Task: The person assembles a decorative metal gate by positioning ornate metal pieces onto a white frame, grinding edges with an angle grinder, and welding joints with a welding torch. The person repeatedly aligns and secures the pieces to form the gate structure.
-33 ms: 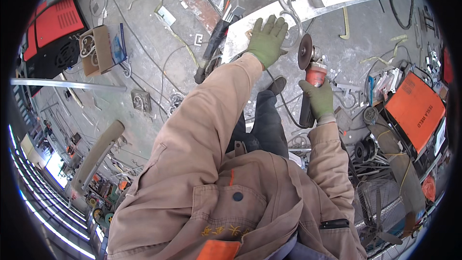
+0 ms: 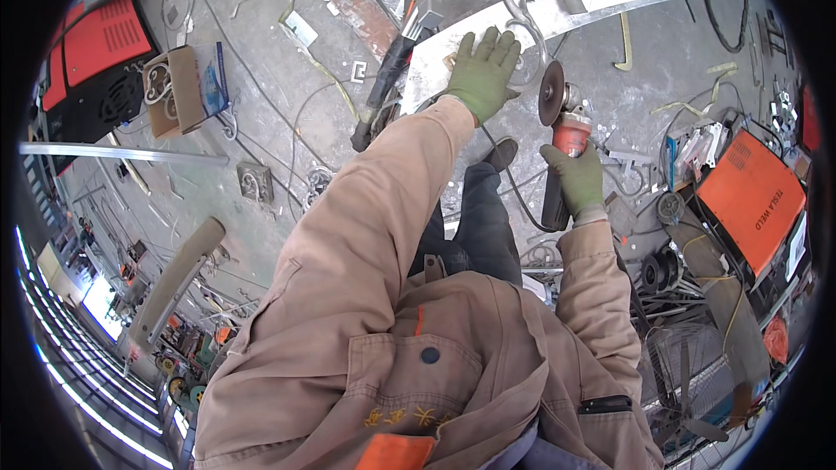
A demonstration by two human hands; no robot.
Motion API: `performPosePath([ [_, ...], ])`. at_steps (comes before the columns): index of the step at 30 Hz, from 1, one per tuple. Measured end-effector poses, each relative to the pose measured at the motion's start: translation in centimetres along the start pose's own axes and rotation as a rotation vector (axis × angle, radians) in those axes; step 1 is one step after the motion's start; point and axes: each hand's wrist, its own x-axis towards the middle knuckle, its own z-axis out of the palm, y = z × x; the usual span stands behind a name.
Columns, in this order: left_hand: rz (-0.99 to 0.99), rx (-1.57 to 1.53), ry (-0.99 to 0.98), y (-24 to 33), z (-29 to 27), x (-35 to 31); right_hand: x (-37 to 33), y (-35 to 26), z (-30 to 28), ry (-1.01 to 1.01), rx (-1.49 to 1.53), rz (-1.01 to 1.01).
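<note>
Two hands: both in green gloves.
Left hand (image 2: 482,75): fingers spread flat on the metal workpiece (image 2: 566,9).
Right hand (image 2: 575,177): closed around the angle grinder (image 2: 562,135), disc beside the scrollwork (image 2: 527,22).
Hidden: grinder's lower body behind the glove.

Grinder (image 2: 562,135) body under right hand (image 2: 576,178)

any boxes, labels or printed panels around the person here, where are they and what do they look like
Open cardboard box: on the floor, upper left, brown, curled metal pieces inside.
Blue packet: upright against that box's right side, flat.
Red and black machine: far upper left, red top panel with slots.
Orange machine: on the right past the right hand, flat orange panel with dark lettering.
</note>
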Motion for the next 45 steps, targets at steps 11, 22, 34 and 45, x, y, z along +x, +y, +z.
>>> performPosePath([
  [11,0.003,0.002,-0.015,0.0,-0.3,0.1,-0.7,-0.2,-0.3,-0.004,-0.088,0.022],
  [22,0.002,0.003,-0.011,0.0,-0.2,0.1,-0.3,-0.2,-0.1,-0.035,-0.011,0.03],
  [34,0.001,0.004,-0.007,0.0,-0.1,0.1,0.2,-0.8,0.1,-0.013,-0.002,0.014],
  [45,0.008,0.009,-0.003,-0.1,0.1,0.2,0.8,-0.4,0.3,0.017,-0.039,-0.023],
])
